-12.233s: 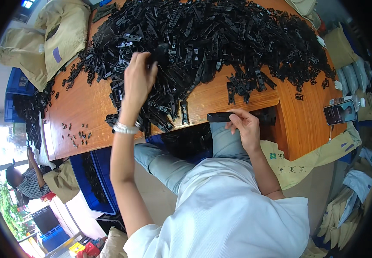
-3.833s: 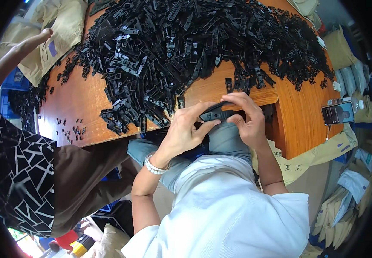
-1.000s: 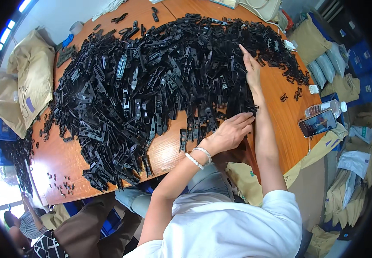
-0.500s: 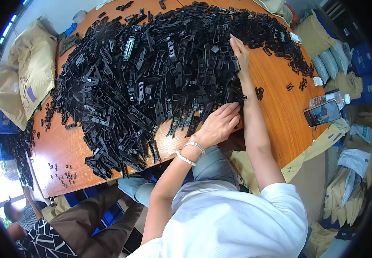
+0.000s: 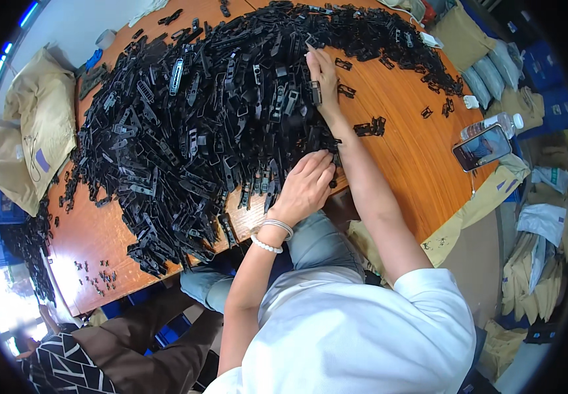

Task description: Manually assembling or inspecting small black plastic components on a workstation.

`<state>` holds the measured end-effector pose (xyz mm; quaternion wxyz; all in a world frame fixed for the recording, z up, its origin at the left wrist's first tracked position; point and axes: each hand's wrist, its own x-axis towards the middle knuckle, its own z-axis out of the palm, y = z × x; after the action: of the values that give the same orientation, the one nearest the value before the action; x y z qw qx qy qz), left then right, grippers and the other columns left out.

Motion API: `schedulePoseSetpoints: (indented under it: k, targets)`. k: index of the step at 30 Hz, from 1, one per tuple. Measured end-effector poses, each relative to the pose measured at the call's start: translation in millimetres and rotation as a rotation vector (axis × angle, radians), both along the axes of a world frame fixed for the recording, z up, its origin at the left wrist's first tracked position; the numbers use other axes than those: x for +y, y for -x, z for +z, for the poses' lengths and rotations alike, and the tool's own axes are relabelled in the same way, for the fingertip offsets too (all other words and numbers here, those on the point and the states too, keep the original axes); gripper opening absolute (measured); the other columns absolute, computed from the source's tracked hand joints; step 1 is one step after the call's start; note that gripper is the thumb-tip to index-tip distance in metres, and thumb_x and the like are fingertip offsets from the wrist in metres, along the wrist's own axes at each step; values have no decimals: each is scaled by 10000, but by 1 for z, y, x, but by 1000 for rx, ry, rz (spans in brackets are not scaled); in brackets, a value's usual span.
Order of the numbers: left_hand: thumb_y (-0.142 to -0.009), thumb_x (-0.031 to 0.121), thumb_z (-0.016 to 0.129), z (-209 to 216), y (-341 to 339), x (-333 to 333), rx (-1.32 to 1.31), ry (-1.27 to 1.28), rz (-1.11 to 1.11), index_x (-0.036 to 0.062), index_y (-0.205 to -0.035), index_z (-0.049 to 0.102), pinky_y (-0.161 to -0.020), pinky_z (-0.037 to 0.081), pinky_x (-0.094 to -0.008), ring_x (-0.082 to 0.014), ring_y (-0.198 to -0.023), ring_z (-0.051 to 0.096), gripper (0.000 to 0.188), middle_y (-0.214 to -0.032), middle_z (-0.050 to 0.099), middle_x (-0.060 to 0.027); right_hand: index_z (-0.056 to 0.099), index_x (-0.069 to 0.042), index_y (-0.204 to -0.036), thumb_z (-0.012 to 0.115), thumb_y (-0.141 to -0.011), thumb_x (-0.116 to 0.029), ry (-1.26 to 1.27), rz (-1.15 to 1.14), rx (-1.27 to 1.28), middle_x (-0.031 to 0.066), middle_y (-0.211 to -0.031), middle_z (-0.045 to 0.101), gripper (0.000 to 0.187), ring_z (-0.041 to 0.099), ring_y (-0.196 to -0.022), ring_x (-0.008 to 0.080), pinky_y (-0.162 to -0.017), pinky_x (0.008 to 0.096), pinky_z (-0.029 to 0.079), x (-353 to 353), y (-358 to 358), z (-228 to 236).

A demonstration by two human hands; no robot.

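Observation:
A wide heap of small black plastic clip-like parts (image 5: pixel 179 138) covers much of the brown wooden table (image 5: pixel 399 180). Against the heap's right side lies my right hand (image 5: pixel 324 82), its fingers stretched out along the parts and nothing gripped. My left hand (image 5: pixel 305 182), with a silver bangle and a white bead bracelet at the wrist, rests palm-down at the heap's near right edge. Its fingers are extended and touch the parts, and the fingertips sit close to my right forearm. Whatever lies beneath the palms is hidden.
A few loose black parts (image 5: pixel 370 127) lie right of my right forearm. A phone (image 5: pixel 483 148) and a clear bottle (image 5: pixel 498 123) are at the table's right edge. Tan sacks (image 5: pixel 41 111) stand at the left. Another person's brown-trousered leg (image 5: pixel 133 326) is at lower left.
Both hands have moved left, pressing the heap's right edge inward. Several loose parts now show on the table to the right of my right hand and forearm. The view has shifted slightly.

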<state>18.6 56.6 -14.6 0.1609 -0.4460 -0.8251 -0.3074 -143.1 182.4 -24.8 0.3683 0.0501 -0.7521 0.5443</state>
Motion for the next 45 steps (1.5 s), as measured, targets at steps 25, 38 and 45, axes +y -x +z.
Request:
schedulePoseSetpoints:
  k: [25,38,45]
  targets:
    - [-583,63,647,-9,-44,1,-6,-15,-35,-25,-1056,505,-924,376,-413,-310,-1108,451,501,-1177,495,-150,447,82,-1173,395,-921,-121,740,262,-45,205,-1072,561,327,538,-1043,266,-899,331,427,65,-33,16]
    - [-641,79,608,-6,-36,11,74,29,-94,-20,-1019,525,-962,346,-400,-295,-1162,421,399,-1184,496,-153,610,-15,-1011,510,-836,-19,-495,-118,-389,90,-1009,574,202,556,-834,180,-727,258,435,128,-139,9]
    - [-613,53,621,-7,-27,18,-17,41,-20,-19,-1027,515,-995,313,-409,-295,-1198,387,434,-1206,474,-154,601,28,-992,668,-740,-105,-463,-136,-709,98,-926,590,293,543,-740,159,-672,267,442,123,-134,16]
